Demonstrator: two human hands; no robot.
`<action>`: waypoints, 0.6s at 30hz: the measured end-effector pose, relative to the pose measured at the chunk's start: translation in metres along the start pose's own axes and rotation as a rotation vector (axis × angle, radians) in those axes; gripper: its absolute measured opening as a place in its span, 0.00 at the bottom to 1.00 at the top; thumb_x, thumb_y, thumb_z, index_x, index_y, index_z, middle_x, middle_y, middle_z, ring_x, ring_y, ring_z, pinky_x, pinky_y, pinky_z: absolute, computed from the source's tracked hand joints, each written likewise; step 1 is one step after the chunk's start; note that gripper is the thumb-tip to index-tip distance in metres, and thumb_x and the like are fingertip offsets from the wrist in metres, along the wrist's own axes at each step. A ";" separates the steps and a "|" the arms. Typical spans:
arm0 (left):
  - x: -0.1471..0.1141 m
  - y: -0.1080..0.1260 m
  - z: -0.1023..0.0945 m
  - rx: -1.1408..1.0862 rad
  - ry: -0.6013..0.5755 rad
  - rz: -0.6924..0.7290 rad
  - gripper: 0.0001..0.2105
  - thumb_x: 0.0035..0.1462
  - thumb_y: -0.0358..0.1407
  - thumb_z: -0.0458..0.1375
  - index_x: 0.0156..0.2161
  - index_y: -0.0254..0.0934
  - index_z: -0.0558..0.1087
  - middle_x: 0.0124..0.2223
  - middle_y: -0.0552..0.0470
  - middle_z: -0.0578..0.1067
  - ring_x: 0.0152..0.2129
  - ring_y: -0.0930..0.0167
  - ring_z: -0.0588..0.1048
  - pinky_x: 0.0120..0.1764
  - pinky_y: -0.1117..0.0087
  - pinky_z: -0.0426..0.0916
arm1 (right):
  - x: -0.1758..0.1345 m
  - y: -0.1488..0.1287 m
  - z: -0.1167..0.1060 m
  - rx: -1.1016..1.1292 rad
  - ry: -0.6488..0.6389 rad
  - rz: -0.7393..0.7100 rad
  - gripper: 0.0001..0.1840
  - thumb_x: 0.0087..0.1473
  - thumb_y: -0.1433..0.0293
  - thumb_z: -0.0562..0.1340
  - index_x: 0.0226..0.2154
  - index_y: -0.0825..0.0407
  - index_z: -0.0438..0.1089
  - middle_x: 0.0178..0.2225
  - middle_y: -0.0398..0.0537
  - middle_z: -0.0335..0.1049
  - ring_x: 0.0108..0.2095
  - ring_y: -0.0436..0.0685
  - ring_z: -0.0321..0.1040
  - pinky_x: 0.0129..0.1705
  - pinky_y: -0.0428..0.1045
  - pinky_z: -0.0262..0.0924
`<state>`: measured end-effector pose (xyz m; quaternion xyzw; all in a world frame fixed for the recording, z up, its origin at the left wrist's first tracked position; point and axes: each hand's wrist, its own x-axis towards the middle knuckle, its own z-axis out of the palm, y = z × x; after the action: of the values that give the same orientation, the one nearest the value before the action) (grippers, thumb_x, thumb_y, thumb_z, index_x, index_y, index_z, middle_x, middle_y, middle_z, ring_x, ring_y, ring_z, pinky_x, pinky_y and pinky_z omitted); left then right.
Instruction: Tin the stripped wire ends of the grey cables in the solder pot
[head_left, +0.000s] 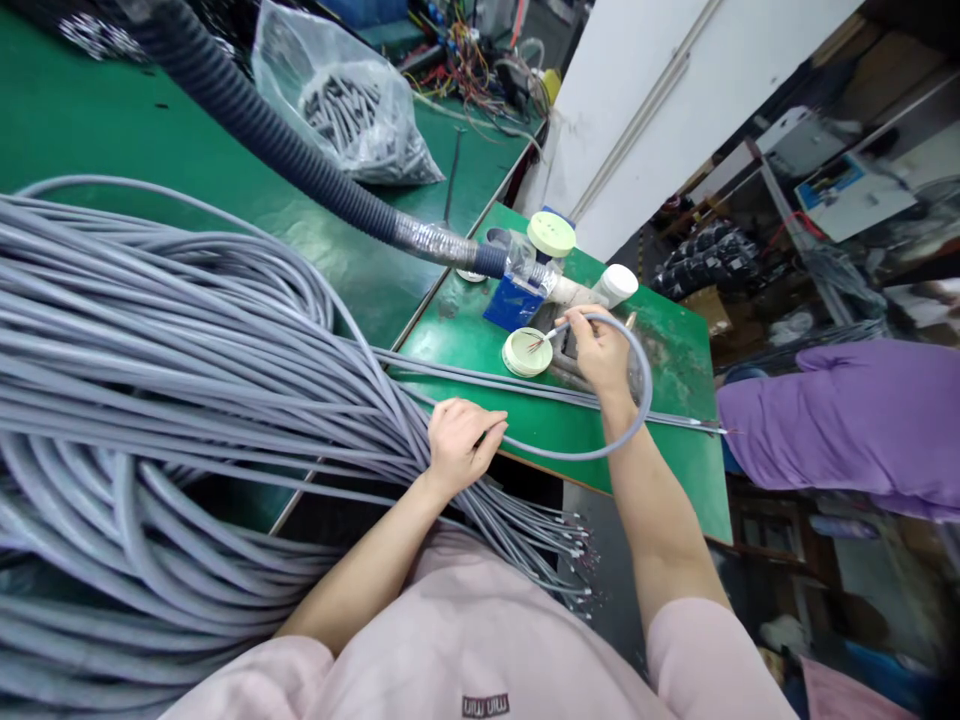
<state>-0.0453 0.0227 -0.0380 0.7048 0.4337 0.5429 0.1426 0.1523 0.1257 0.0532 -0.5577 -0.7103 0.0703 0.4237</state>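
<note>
My right hand [598,350] pinches a grey cable [643,385] close to its stripped end. The thin bared wires at that end dip into a small round cream-coloured tub [527,353]. From there the cable curves round in a loop, over my right forearm and back to my left hand [463,440]. That hand is closed on the cable, beside a thick bundle of grey cables [247,350]; its grip is partly hidden by the fingers. Several cable ends with bared wires [574,545] hang below the bench edge near my body.
A ribbed black hose [300,150] runs to a blue box [515,303]. Near it stand a cream round lid or tub [551,233] and a white container [617,284]. A plastic bag of grey pieces [345,110] lies behind. A person in a purple top [840,425] is at right.
</note>
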 end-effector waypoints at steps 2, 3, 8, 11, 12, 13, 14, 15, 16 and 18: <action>0.000 0.000 0.000 0.014 -0.009 -0.004 0.06 0.57 0.35 0.56 0.35 0.40 0.76 0.28 0.52 0.78 0.29 0.70 0.75 0.42 0.64 0.62 | -0.001 -0.001 -0.013 -0.020 0.076 -0.010 0.14 0.60 0.60 0.54 0.33 0.49 0.72 0.32 0.44 0.76 0.37 0.54 0.71 0.45 0.51 0.62; 0.000 0.000 0.000 0.020 -0.008 -0.002 0.06 0.57 0.35 0.56 0.35 0.40 0.76 0.28 0.52 0.78 0.29 0.70 0.75 0.42 0.64 0.62 | -0.002 0.000 -0.021 -0.038 0.115 -0.014 0.14 0.60 0.60 0.54 0.34 0.49 0.72 0.32 0.44 0.76 0.37 0.54 0.71 0.45 0.52 0.63; 0.000 -0.001 0.001 0.031 0.019 0.007 0.05 0.56 0.34 0.58 0.34 0.40 0.76 0.29 0.52 0.79 0.29 0.70 0.75 0.42 0.63 0.62 | -0.003 0.026 -0.056 -0.153 0.253 0.012 0.14 0.60 0.61 0.54 0.33 0.51 0.71 0.31 0.45 0.75 0.36 0.55 0.72 0.44 0.52 0.63; 0.001 -0.001 0.002 0.028 0.030 0.029 0.04 0.55 0.33 0.58 0.35 0.40 0.76 0.30 0.52 0.79 0.30 0.70 0.76 0.41 0.64 0.63 | -0.003 0.052 -0.063 -0.209 0.291 0.038 0.14 0.59 0.62 0.54 0.32 0.51 0.71 0.29 0.46 0.75 0.35 0.55 0.72 0.43 0.52 0.63; 0.001 -0.002 0.002 0.024 0.036 0.041 0.04 0.55 0.32 0.58 0.35 0.40 0.76 0.30 0.52 0.79 0.30 0.70 0.76 0.41 0.64 0.63 | -0.002 0.060 -0.063 -0.223 0.294 0.043 0.14 0.59 0.62 0.54 0.31 0.51 0.72 0.29 0.46 0.75 0.35 0.55 0.72 0.43 0.52 0.63; 0.001 -0.002 0.002 0.018 0.041 0.055 0.04 0.54 0.32 0.58 0.36 0.40 0.75 0.31 0.52 0.79 0.30 0.70 0.76 0.41 0.64 0.63 | -0.002 0.067 -0.062 -0.236 0.295 0.045 0.14 0.59 0.62 0.54 0.31 0.51 0.72 0.29 0.46 0.75 0.35 0.56 0.71 0.44 0.52 0.62; 0.002 -0.002 0.002 0.013 0.047 0.068 0.05 0.54 0.31 0.59 0.36 0.40 0.75 0.31 0.52 0.80 0.30 0.70 0.76 0.40 0.65 0.63 | -0.001 0.074 -0.061 -0.245 0.291 0.047 0.14 0.59 0.62 0.54 0.31 0.51 0.72 0.29 0.46 0.75 0.36 0.56 0.71 0.44 0.52 0.62; 0.002 -0.002 0.002 0.009 0.053 0.080 0.05 0.54 0.31 0.59 0.36 0.40 0.75 0.31 0.52 0.79 0.30 0.70 0.76 0.40 0.65 0.63 | 0.000 0.079 -0.060 -0.252 0.286 0.049 0.14 0.59 0.62 0.54 0.31 0.51 0.72 0.30 0.46 0.76 0.36 0.56 0.71 0.44 0.52 0.61; 0.002 -0.002 0.002 0.008 0.058 0.089 0.05 0.53 0.30 0.59 0.37 0.40 0.75 0.31 0.52 0.79 0.30 0.70 0.75 0.40 0.65 0.63 | 0.001 0.084 -0.059 -0.257 0.278 0.052 0.14 0.59 0.62 0.54 0.31 0.51 0.72 0.30 0.46 0.76 0.36 0.56 0.70 0.44 0.51 0.61; 0.003 -0.002 0.002 0.010 0.056 0.096 0.05 0.53 0.30 0.59 0.37 0.40 0.75 0.31 0.52 0.79 0.30 0.70 0.75 0.40 0.65 0.63 | 0.003 0.090 -0.056 -0.262 0.261 0.058 0.14 0.59 0.63 0.54 0.31 0.51 0.72 0.30 0.46 0.76 0.36 0.55 0.70 0.44 0.51 0.61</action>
<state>-0.0439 0.0264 -0.0382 0.7101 0.4061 0.5662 0.1009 0.2569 0.1401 0.0383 -0.6329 -0.6358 -0.0837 0.4338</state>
